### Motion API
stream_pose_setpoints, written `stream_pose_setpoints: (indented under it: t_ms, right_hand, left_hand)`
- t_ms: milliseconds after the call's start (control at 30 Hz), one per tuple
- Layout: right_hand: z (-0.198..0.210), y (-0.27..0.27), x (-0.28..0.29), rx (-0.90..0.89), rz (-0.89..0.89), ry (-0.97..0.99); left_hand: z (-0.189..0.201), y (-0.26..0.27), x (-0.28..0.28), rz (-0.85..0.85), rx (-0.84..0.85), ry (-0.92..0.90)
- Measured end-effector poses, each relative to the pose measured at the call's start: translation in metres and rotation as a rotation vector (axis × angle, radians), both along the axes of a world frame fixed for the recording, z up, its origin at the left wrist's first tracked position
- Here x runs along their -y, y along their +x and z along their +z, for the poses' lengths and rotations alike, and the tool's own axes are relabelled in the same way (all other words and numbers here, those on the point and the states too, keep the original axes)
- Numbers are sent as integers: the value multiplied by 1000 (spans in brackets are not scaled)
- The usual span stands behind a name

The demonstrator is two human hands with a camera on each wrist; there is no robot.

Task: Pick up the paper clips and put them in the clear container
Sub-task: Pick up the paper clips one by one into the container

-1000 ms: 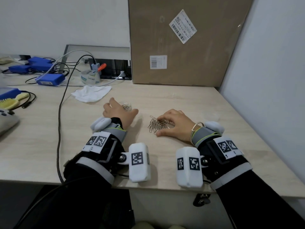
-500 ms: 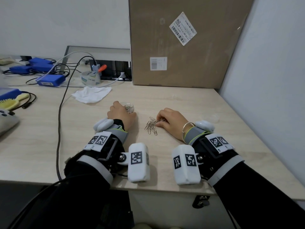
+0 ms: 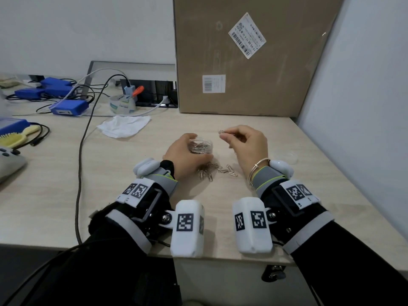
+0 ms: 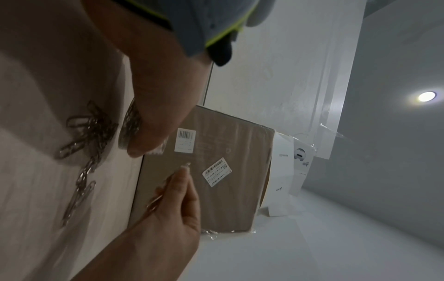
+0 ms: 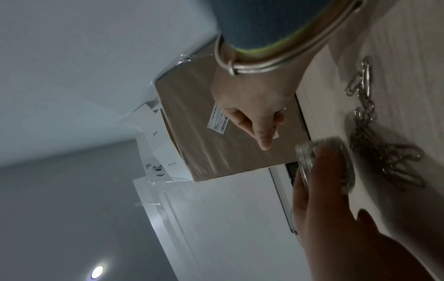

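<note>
Head view, left hand (image 3: pixel 183 154) half-hiding gripped clear container (image 3: pixel 202 146), right hand (image 3: pixel 247 144) pinching paper clip (image 3: pixel 221 131)

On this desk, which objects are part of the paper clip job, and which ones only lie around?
Part of the job:
- clear container, gripped by the left hand
- paper clip pinched by the right hand
- loose paper clips on the desk

Just lying about:
- cardboard box
- white tissue
- tape roll
- blue devices
- yellow brush
</note>
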State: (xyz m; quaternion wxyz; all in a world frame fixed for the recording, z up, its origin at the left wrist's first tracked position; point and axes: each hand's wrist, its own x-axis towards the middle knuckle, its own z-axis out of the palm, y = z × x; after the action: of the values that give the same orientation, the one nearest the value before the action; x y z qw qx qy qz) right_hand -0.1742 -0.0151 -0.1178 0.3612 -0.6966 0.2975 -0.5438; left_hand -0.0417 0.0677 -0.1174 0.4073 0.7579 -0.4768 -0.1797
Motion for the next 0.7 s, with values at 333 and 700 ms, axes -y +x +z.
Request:
stream_pose_setpoints:
  t_ms: [333, 700]
  right_hand:
    - [-4, 2, -3, -343, 74, -325]
    - [-6, 1, 1, -288, -38, -271]
  left_hand:
    - [-1, -14, 1, -249, 29, -64]
    - [-3, -2, 8, -34, -28, -139]
